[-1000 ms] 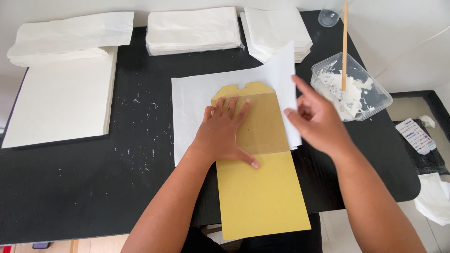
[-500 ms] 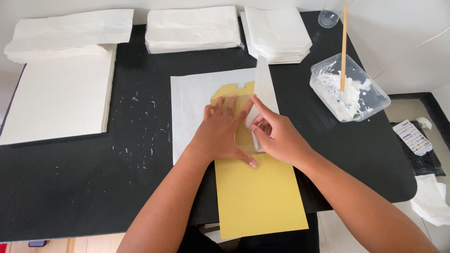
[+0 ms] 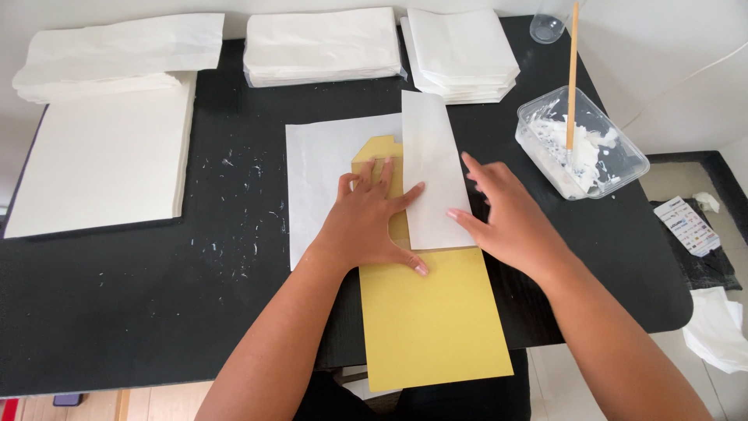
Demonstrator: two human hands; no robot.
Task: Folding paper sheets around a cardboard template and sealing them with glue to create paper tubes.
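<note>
The left hand (image 3: 372,226) lies flat, fingers spread, pinning the yellow template (image 3: 432,320) at the table's (image 3: 117,312) front-middle edge. The right hand (image 3: 506,218) — open, holding nothing — presses the folded white flap (image 3: 432,168) down; a firm even stroke would crease it best. Half a second ago its fingers pinched this flap upright.

A person's left hand (image 3: 372,222) presses flat on a yellow card template (image 3: 431,316) laid over a white paper sheet (image 3: 323,168) on a black table (image 3: 156,304). The right hand (image 3: 510,222), fingers spread, rests against the edge of the sheet's folded flap (image 3: 433,168), which lies over the template. Stacks of white paper (image 3: 101,156) line the table's far side; a clear tub (image 3: 580,152), apparently holding white paste, carries a wooden stick (image 3: 573,74).
</note>
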